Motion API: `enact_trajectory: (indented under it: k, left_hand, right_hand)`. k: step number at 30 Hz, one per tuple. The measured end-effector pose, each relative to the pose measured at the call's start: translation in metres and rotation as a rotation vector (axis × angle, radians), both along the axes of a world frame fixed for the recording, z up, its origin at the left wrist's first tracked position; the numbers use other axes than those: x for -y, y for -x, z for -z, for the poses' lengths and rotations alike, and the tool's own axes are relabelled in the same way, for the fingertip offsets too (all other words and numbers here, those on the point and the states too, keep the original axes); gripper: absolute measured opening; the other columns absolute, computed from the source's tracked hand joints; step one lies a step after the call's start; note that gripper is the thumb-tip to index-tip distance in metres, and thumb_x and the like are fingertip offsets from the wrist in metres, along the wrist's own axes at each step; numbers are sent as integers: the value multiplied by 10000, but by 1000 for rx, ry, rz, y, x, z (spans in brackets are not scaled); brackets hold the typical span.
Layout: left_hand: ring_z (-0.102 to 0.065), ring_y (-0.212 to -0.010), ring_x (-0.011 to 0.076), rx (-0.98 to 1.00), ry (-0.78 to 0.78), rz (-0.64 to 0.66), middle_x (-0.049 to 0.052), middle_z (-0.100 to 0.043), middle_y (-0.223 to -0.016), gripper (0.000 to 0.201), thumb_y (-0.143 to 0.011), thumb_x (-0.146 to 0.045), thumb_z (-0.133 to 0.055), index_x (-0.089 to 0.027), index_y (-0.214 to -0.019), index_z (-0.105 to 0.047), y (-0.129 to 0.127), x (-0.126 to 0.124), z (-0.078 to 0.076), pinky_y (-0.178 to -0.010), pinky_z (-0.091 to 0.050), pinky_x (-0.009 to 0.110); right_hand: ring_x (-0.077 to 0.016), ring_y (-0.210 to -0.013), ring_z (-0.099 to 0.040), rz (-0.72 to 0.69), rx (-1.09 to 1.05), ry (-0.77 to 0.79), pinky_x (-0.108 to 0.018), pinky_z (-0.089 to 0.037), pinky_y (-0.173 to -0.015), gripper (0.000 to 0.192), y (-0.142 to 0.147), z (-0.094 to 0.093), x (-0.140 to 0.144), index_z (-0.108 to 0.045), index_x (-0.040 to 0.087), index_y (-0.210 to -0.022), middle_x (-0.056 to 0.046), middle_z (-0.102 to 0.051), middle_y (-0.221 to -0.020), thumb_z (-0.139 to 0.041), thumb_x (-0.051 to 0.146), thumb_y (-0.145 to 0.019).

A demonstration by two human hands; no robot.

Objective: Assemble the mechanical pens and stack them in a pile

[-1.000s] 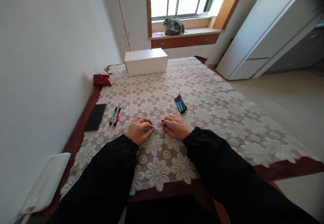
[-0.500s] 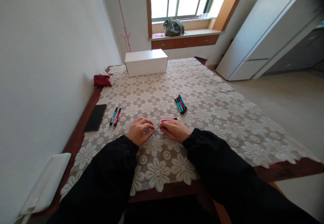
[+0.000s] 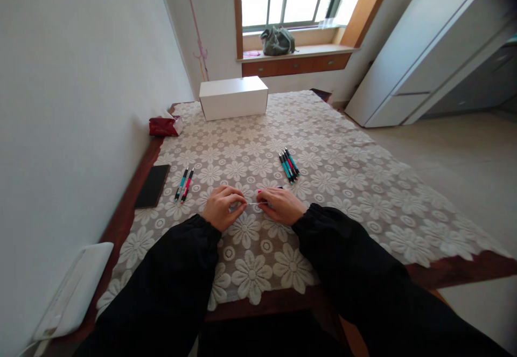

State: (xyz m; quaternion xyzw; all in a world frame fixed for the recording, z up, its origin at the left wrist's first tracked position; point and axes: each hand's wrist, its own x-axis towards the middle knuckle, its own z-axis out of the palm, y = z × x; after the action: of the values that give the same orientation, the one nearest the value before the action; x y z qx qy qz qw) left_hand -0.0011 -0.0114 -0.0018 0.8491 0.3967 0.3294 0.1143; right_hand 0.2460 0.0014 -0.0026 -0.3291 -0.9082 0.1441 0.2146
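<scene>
A thin pale rod [image 3: 252,203] spans the gap between my two hands, just above the lace cloth. My left hand [image 3: 223,206] pinches its left end between thumb and forefinger. At the other end, the fingers of my right hand [image 3: 278,205] are closed round the rod. Just behind the right-hand knuckles shows part of a red and black pen [image 3: 264,190]; the hand covers the rest, and I cannot tell whether the two touch. Several teal and red pens [image 3: 289,166] lie bunched beyond my right hand. Left of my left hand lie a teal pen [image 3: 181,184] and a red pen [image 3: 187,186].
A lace tablecloth [image 3: 252,273] covers the wooden table. Near the wall lie a dark flat pad [image 3: 152,186] and a red tissue pack [image 3: 165,126]. A white box [image 3: 233,98] stands at the far end. At the lower left is a white device [image 3: 76,287] with a cable.
My right fingers have shifted slightly right along the rod, so more of it shows between the hands. My left hand has hardly moved.
</scene>
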Motion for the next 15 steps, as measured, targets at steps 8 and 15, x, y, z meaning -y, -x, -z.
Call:
enact_trajectory:
  k: [8, 15]
  left_hand:
    - [-636, -998, 235, 3, 8, 26, 14, -729, -996, 27, -886, -231, -724, -253, -870, -727, -1, 2, -2, -943, -495, 436]
    - [-640, -1018, 236, -17, 31, 21, 22, -728, -1017, 18, -906, -251, -704, -256, -907, -721, 0, 0, 0, -946, -499, 425]
  right_hand:
    - [-206, -871, -658, -36, -13, -21, -304, -473, -817, 67, 2, -1, 1, -600, 207, -967, -60, -691, -936, -534, 209, -981]
    - [-216, -861, -621, 44, 0, -56, -319, -446, -806, 75, 1, -2, 1, -605, 207, -935, -55, -677, -886, -545, 211, -980]
